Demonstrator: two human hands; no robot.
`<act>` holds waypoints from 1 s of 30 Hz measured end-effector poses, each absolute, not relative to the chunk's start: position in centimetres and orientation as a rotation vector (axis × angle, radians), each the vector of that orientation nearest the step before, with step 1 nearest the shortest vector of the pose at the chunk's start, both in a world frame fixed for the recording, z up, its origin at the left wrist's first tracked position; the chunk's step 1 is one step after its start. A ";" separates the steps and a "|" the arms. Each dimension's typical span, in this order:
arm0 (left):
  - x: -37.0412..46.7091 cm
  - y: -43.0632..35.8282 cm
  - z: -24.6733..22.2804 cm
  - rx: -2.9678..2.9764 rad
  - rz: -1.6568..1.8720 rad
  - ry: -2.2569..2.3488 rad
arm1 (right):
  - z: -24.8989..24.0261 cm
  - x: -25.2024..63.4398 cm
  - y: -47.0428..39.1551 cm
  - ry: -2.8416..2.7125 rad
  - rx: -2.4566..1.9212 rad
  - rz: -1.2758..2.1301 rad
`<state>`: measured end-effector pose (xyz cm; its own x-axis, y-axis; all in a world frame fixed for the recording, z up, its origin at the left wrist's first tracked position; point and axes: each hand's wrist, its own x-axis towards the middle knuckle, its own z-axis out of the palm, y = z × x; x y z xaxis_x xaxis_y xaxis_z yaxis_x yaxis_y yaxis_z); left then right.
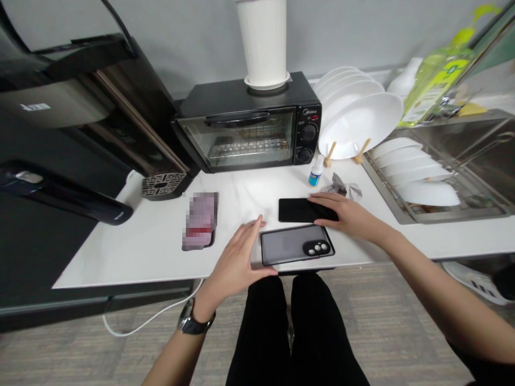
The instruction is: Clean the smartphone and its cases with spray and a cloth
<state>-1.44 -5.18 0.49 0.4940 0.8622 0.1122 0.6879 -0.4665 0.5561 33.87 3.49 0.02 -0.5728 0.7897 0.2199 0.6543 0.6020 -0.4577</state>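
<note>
A black smartphone [293, 210] lies flat on the white counter. My right hand [348, 215] grips its right end, with fingers on the far edge and the thumb on the near edge. Closer to me rests a phone case [284, 246] with a black rim, a greyish translucent back and a camera cutout at its right. My left hand [237, 260] is beside the case's left end, thumb and fingers spread, holding nothing. A small white bottle with a blue label [315, 176] stands behind the smartphone, near a crumpled grey cloth [352, 188].
A blurred-out flat purplish item [200, 220] lies left on the counter [132, 262]. Behind are a black toaster oven [245, 136] bearing a white pot [263, 43], and racked plates [362, 123]. A coffee-machine-like appliance [132, 107] stands left; a sink [410, 212] with dishes is right.
</note>
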 end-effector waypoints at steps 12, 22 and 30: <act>-1.4 -4.8 0.3 2.157 0.595 1.321 | 2.2 31.6 4.8 -2.543 -1.194 0.314; -0.9 -4.7 0.1 2.172 0.607 1.321 | 4.7 30.0 -1.3 -2.627 -1.019 0.468; -1.0 -4.8 0.2 2.196 0.638 1.290 | 2.8 28.6 -0.9 -2.601 -0.947 0.591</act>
